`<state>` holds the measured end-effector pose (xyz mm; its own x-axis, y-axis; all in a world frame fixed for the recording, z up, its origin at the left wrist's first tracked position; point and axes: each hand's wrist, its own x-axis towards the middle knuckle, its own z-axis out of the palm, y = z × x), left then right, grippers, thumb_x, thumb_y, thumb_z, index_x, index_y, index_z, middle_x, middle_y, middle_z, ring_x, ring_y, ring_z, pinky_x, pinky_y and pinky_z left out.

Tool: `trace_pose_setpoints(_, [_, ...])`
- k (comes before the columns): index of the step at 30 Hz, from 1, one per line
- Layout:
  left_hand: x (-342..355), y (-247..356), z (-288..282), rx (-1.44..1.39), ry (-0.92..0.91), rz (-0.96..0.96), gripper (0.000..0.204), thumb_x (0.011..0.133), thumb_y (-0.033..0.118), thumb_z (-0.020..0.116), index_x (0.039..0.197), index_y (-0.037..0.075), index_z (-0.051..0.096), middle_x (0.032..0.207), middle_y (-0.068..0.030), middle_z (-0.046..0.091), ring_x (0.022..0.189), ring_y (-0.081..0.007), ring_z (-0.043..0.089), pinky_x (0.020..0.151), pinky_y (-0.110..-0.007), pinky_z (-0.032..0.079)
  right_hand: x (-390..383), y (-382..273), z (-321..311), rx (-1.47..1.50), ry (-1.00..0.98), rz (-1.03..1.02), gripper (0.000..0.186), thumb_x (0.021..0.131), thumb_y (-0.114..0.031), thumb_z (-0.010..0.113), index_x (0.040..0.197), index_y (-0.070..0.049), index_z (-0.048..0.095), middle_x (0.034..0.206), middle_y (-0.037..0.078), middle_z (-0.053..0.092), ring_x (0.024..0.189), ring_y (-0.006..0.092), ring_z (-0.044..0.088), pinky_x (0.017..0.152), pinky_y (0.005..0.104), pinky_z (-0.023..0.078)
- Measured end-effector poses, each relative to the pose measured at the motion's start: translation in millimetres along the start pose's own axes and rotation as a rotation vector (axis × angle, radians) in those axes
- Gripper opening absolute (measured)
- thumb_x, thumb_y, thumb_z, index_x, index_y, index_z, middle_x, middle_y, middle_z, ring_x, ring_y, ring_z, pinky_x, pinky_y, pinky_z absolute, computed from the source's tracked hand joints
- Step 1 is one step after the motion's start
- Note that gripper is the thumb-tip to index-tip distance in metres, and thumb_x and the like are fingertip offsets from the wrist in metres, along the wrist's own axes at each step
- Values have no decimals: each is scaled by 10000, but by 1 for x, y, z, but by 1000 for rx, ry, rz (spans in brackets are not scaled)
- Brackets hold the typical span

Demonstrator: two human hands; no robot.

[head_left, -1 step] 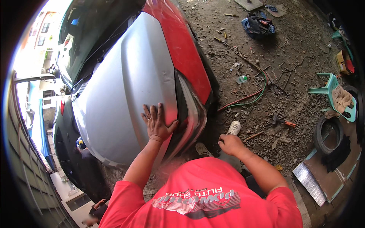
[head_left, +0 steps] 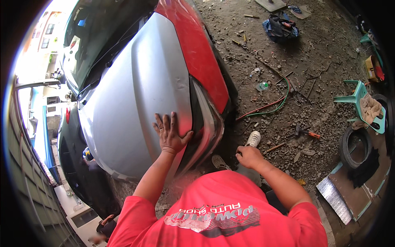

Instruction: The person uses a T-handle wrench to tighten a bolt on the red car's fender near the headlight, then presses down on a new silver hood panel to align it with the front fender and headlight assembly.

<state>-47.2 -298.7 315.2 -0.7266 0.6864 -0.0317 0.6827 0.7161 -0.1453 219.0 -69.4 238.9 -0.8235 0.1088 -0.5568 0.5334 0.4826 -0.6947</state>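
My left hand point(head_left: 168, 133) lies flat on the silver hood point(head_left: 150, 68) of a car, fingers spread, near the hood's front corner. A ring shows on one finger. Alongside the hood runs a red fender point(head_left: 195, 53), and the headlight point(head_left: 207, 127) is just beyond my thumb. A small dent mark shows on the hood ahead of the fingertips. My right hand point(head_left: 249, 157) is closed in front of my right knee, away from the car. Its curled fingers hide whatever they may hold. My shoe point(head_left: 254, 139) is just beyond it.
On the gravel lie red and green hoses point(head_left: 283, 101), a plastic bottle point(head_left: 262, 86), an orange-handled hammer point(head_left: 306, 132), a wooden stick point(head_left: 275, 147) and a dark bag point(head_left: 281, 28). At right are a teal stool point(head_left: 357, 103) and a tire point(head_left: 345, 144). A dark car point(head_left: 80, 177) stands left, with a person nearby.
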Motion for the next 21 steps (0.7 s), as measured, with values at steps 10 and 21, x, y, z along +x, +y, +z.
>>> trace_pose_setpoints(10, [-2,-6,8,-12,17,0,1131,778,702,720,1631,94,293,1565,-303,363,1549,-555,135,1206,-723,110,25,18,-13,-5,-16,15,282,942,-289,634,1084,-61,718,991,221,745,1005,422,702,897,530,549])
trace_pose_setpoints(21, [-1,-5,4,-29,-9,-24,1131,768,723,710,1624,97,316,1577,-302,347,1555,-554,116,1206,-728,81,12,28,-11,-89,-82,79,317,939,-316,638,1124,-71,719,1048,223,745,1027,415,704,913,513,555])
